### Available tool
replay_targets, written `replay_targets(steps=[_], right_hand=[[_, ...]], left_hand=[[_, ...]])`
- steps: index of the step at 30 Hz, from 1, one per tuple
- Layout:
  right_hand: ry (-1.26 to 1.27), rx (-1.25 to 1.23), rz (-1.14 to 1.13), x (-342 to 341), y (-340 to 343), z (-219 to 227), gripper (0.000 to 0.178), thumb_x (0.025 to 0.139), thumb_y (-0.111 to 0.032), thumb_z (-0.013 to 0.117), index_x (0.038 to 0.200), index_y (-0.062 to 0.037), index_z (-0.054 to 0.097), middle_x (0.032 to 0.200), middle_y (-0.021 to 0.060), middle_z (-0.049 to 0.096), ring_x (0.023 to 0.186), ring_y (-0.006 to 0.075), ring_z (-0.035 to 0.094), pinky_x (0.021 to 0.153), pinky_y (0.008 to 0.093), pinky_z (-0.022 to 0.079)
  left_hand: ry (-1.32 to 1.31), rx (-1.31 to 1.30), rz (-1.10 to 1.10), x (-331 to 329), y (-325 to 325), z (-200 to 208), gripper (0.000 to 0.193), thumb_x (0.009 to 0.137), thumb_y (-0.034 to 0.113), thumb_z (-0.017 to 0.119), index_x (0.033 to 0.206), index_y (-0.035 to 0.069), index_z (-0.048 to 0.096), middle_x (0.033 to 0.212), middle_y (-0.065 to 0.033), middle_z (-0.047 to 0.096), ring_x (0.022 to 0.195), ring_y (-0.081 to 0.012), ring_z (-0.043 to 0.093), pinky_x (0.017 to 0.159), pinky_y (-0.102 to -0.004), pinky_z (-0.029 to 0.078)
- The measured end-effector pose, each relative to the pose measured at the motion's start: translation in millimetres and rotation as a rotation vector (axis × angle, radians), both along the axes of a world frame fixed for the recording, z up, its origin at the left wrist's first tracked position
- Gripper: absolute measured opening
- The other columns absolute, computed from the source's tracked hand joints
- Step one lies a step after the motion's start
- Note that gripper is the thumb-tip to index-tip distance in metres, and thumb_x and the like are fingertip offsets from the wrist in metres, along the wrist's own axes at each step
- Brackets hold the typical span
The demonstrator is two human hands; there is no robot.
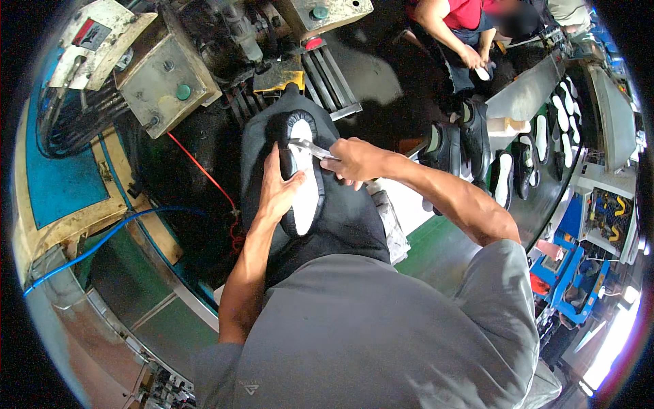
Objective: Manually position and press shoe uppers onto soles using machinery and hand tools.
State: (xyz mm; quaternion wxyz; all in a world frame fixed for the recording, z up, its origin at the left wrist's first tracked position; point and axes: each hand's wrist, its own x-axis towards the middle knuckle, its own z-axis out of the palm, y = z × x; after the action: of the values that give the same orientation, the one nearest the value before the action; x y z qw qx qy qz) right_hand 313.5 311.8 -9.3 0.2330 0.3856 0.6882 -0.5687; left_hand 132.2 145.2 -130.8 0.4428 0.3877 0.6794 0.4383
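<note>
A black shoe upper (289, 217) with a white sole-side board (307, 194) lies bottom up across my lap, its gathered toe edge pointing away from me. My left hand (279, 185) grips it from the left side, with the thumb laid over the white board. In my right hand (360, 162) is a silver metal hand tool that looks like pincers (315, 148). Its tip touches the white board near the toe end. The fingers wrapped around the handle hide most of it.
To the right, a bench (470, 235) carries several black shoes (475, 136) and white-bottomed ones (503, 178). Ahead stands a machine with a grey box (170, 85). A blue hose (102, 247) runs at left. Another person in red (436, 27) holds a white-bottomed shoe (483, 72).
</note>
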Motion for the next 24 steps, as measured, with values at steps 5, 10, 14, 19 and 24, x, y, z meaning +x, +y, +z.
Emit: replay_targets(steps=[5,10,14,19,24], right_hand=[[0.161,0.524,0.289,-1,-3,-14,0.036,0.108,-0.029,0.064,0.102,0.0060,0.071,0.094,0.0275,0.074,0.087,0.0499,0.073,0.078,0.0573,0.060],[0.151,0.698,0.360,13,-1,-12,0.037,0.107,-0.033,0.064,0.099,0.0033,0.071,0.093,0.0263,0.074,0.089,0.0481,0.074,0.076,0.0575,0.060],[0.179,0.816,0.455,14,6,-14,0.030,0.106,-0.028,0.062,0.100,-0.0018,0.076,0.091,0.0253,0.077,0.089,0.0459,0.078,0.077,0.0565,0.063],[0.097,0.702,0.406,32,9,-13,0.040,0.109,-0.036,0.061,0.094,0.0002,0.069,0.085,0.0227,0.073,0.084,0.0473,0.073,0.070,0.0571,0.059],[0.105,0.744,0.370,41,9,-25,0.040,0.109,-0.038,0.060,0.098,-0.0027,0.075,0.085,0.0262,0.074,0.085,0.0496,0.074,0.074,0.0577,0.061]], left_hand=[[-0.054,-0.028,0.010,-2,0,2,0.087,0.095,-0.003,0.076,0.170,0.004,0.031,0.166,-0.0200,0.041,0.152,-0.0286,0.044,0.122,-0.0386,0.044],[0.158,-0.043,-0.036,2,6,12,0.100,0.091,0.016,0.085,0.168,-0.005,0.025,0.163,-0.0319,0.041,0.152,-0.0445,0.042,0.127,-0.0482,0.036],[0.175,-0.105,-0.005,4,8,21,0.094,0.092,0.010,0.083,0.170,0.003,0.030,0.165,-0.0258,0.042,0.154,-0.0382,0.041,0.129,-0.0447,0.033],[0.223,-0.070,-0.082,5,11,15,0.103,0.092,0.021,0.086,0.170,0.000,0.023,0.168,-0.0297,0.036,0.156,-0.0440,0.038,0.128,-0.0477,0.034],[-0.559,-0.256,0.053,-14,37,42,0.097,0.104,0.048,0.073,0.174,0.007,0.020,0.176,-0.0243,0.029,0.159,-0.0357,0.036,0.128,-0.0440,0.033]])
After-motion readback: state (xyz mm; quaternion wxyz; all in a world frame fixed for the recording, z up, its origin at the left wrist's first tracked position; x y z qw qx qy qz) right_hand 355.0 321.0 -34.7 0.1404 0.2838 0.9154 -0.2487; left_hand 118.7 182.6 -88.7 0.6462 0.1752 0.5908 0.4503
